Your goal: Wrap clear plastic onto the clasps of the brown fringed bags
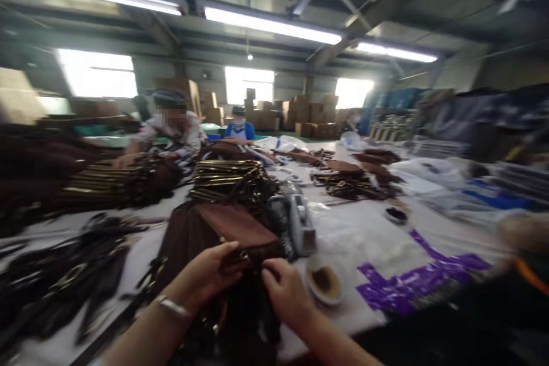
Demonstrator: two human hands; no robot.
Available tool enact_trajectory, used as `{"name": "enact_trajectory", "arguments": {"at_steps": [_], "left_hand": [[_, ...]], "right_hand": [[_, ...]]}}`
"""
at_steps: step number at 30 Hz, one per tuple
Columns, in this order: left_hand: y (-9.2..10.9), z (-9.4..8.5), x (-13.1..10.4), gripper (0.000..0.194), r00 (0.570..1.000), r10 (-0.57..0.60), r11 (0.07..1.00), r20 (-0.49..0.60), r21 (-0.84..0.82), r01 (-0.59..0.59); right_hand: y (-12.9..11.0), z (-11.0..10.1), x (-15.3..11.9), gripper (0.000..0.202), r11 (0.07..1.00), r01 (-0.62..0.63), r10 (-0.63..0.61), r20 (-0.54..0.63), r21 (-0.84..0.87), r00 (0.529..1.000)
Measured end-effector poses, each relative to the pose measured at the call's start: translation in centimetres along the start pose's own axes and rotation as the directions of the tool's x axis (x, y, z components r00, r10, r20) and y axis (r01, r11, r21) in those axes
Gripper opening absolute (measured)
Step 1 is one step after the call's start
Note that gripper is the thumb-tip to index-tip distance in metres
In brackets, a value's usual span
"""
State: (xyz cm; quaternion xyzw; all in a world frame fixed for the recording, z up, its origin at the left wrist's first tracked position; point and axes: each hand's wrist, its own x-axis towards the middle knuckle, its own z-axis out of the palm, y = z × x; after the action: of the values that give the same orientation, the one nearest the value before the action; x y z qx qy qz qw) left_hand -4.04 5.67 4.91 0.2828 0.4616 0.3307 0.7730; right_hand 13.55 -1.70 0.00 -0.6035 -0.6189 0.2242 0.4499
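A dark brown bag point(238, 226) with small brass-coloured fittings lies in front of me, its lower part dark and blurred. On its left side my left hand point(214, 274), with a silver bangle at the wrist, is closed on the near edge by a metal fitting. My right hand point(283, 291) pinches the same edge at the right, close to the other hand. What exactly lies between the fingertips is too blurred to make out. Just right of the right hand is a round white dish point(325, 281) with brown matter in it.
Dark straps with rings point(64, 274) lie to the left. A brass-edged stack point(229, 174) stands beyond the bag, near a grey box-like object point(302, 226). Purple plastic packaging point(416, 286) lies at the right. A co-worker point(171, 126) handles another stack across the table.
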Motion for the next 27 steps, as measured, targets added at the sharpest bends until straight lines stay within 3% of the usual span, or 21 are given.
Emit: {"name": "enact_trajectory", "arguments": {"at_steps": [3, 9, 12, 15, 18, 22, 25, 27], "left_hand": [[0.4, -0.8, 0.7, 0.009, 1.000, -0.012, 0.998, 0.023, -0.062, 0.014], [-0.6, 0.6, -0.5, 0.019, 1.000, 0.012, 0.994, 0.025, -0.110, -0.009], [-0.8, 0.5, -0.9, 0.019, 1.000, 0.003, 0.988, 0.023, -0.153, 0.000], [-1.2, -0.1, -0.7, 0.020, 1.000, 0.004, 0.985, 0.000, -0.175, -0.004], [-2.2, -0.8, -0.3, 0.022, 0.996, 0.069, 0.992, -0.063, -0.097, -0.075], [-4.0, -0.7, -0.7, 0.026, 0.976, 0.159, 0.983, -0.149, 0.114, -0.143], [-6.1, 0.5, -2.0, 0.032, 0.983, 0.112, 0.977, -0.144, 0.196, -0.083], [-7.9, 1.4, -3.0, 0.038, 0.997, 0.016, 0.986, -0.070, 0.166, -0.005]], "right_hand": [[0.4, 1.0, 0.6, 0.032, 0.986, -0.088, 0.092, -0.018, 0.143, 0.996], [-2.1, 1.4, 0.0, 0.030, 0.961, -0.012, -0.042, 0.190, 0.276, 0.981], [-2.6, 2.5, -0.9, 0.023, 0.928, -0.170, 0.038, 0.367, 0.332, 0.929], [-2.1, 2.6, -2.4, 0.017, 0.908, -0.307, 0.155, 0.451, 0.286, 0.879], [-1.2, 0.9, -4.3, 0.023, 0.896, -0.390, 0.245, 0.498, 0.210, 0.832], [-0.2, -2.8, -6.5, 0.025, 0.826, -0.538, 0.335, 0.618, 0.171, 0.711], [0.5, -4.6, -7.4, 0.032, 0.726, -0.599, 0.246, 0.685, 0.339, 0.686], [1.0, -4.7, -7.8, 0.036, 0.637, -0.637, 0.204, 0.702, 0.434, 0.683]]}}
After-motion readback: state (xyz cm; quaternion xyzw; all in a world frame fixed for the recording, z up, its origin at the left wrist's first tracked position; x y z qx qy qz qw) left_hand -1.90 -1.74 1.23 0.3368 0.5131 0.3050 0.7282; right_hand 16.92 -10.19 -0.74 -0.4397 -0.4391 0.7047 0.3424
